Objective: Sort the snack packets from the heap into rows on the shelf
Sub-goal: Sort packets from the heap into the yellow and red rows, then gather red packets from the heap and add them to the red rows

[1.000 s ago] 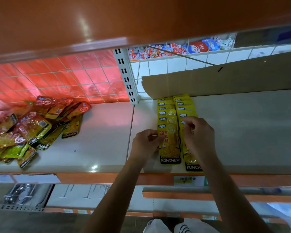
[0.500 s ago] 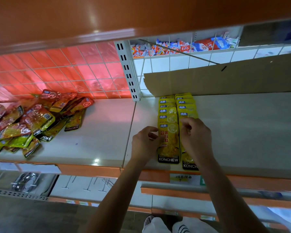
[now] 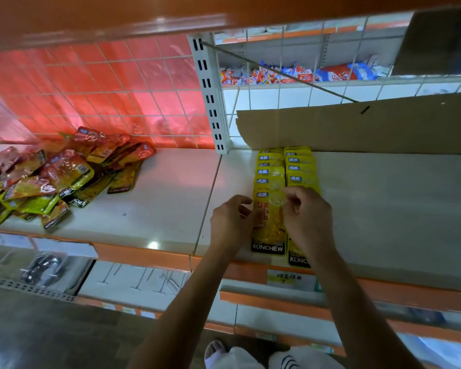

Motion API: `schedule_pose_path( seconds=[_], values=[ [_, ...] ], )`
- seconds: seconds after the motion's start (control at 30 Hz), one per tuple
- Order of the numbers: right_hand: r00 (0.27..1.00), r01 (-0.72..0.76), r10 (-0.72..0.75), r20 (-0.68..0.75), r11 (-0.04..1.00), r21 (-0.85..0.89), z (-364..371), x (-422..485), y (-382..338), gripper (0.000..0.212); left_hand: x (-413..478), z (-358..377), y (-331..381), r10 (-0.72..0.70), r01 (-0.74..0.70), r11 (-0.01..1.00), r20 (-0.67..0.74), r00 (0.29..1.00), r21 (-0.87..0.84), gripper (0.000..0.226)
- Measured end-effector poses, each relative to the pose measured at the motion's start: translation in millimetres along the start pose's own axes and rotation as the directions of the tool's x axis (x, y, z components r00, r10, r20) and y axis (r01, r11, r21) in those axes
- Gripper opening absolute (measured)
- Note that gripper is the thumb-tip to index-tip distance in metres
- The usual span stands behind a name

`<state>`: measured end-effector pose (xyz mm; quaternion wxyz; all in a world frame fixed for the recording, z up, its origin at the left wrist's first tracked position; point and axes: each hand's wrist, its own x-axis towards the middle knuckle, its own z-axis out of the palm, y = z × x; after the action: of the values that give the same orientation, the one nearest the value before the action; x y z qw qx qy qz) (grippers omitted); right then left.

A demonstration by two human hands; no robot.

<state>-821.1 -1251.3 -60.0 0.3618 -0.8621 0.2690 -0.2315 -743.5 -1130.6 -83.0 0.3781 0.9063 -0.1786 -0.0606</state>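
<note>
A heap of red, orange and green snack packets (image 3: 51,177) lies on the left part of the white shelf (image 3: 383,209). Two overlapping rows of yellow packets run front to back: a left row (image 3: 269,166) and a right row (image 3: 301,166). My left hand (image 3: 232,222) sits at the left edge of the left row's front packet (image 3: 269,233), fingers loosely curled and holding nothing. My right hand (image 3: 306,217) lies over the right row's front packet (image 3: 298,259), fingertips pinching near its top. That hand hides most of this packet.
A cardboard sheet (image 3: 357,129) leans along the back behind the rows. A slotted white upright (image 3: 210,97) divides the wire-grid back panels, with red plastic (image 3: 91,89) on the left. Red-and-blue packets (image 3: 304,73) lie on a shelf beyond. The orange upper shelf (image 3: 117,12) hangs overhead.
My left hand's fingers have loosened and come slightly off the front packet's edge. My right hand stays on the right row's front packet. The view has shifted a little.
</note>
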Motion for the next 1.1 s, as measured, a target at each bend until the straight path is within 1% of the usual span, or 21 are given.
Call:
schedule_pose_path(
  seconds=[0.13,0.2,0.3,0.4,0.47,0.6,0.73,0.8,0.87,0.9,1.0,1.1],
  values=[
    [0.999,0.043,-0.042,0.008,0.999,-0.017,24.9,2.3,-21.2,0.020,10.4,-15.0,-12.3,0.096,-0.091,0.993,-0.065,0.993,0.076,0.028],
    [0.997,0.068,-0.064,0.053,0.996,-0.065,44.9,3.1,-33.5,0.024,17.5,-27.5,-23.5,0.137,-0.125,0.983,-0.087,0.987,0.133,0.029],
    [0.986,0.105,-0.083,0.144,0.983,-0.149,80.9,1.2,-56.0,0.031,27.2,-50.5,-50.4,0.216,-0.178,0.946,-0.116,0.970,0.269,0.034],
    [0.978,0.152,-0.121,0.170,0.971,-0.185,122.6,-4.0,-86.8,0.034,38.3,-76.8,-84.0,0.261,-0.189,0.911,-0.159,0.952,0.366,0.039],
    [0.972,0.182,-0.145,0.184,0.962,-0.203,149.6,-6.2,-106.3,0.033,47.4,-94.4,-105.4,0.249,-0.163,0.901,-0.173,0.953,0.402,0.041],
    [0.961,0.219,-0.174,0.213,0.954,-0.206,197.1,-3.1,-138.0,0.033,68.6,-133.4,-143.9,0.202,-0.111,0.880,-0.151,0.968,0.463,0.045],
    [0.953,0.214,-0.160,0.257,0.956,-0.199,232.1,11.8,-166.6,0.037,95.8,-172.8,-175.1,0.179,-0.074,0.838,-0.144,0.973,0.541,0.046],
    [0.944,0.218,-0.155,0.292,0.956,-0.196,247.0,22.2,-180.8,0.036,112.6,-194.3,-184.1,0.179,-0.058,0.847,-0.181,0.967,0.529,0.044],
    [0.945,0.192,-0.128,0.301,0.962,-0.193,260.2,33.5,-195.2,0.032,132.5,-214.6,-191.0,0.182,-0.048,0.857,-0.213,0.960,0.514,0.042],
    [0.949,0.170,-0.111,0.295,0.969,-0.181,266.1,39.6,-202.0,0.030,143.1,-223.2,-193.9,0.177,-0.039,0.841,-0.206,0.963,0.539,0.043],
    [0.954,0.118,-0.089,0.287,0.989,-0.086,282.5,58.2,-224.7,0.031,171.6,-241.1,-201.3,0.113,-0.006,0.798,-0.140,0.984,0.602,0.047],
    [0.949,0.055,-0.042,0.313,0.998,-0.035,298.3,74.8,-243.0,0.029,186.3,-247.5,-204.4,0.064,0.003,0.811,-0.093,0.994,0.584,0.059]
  ],
)
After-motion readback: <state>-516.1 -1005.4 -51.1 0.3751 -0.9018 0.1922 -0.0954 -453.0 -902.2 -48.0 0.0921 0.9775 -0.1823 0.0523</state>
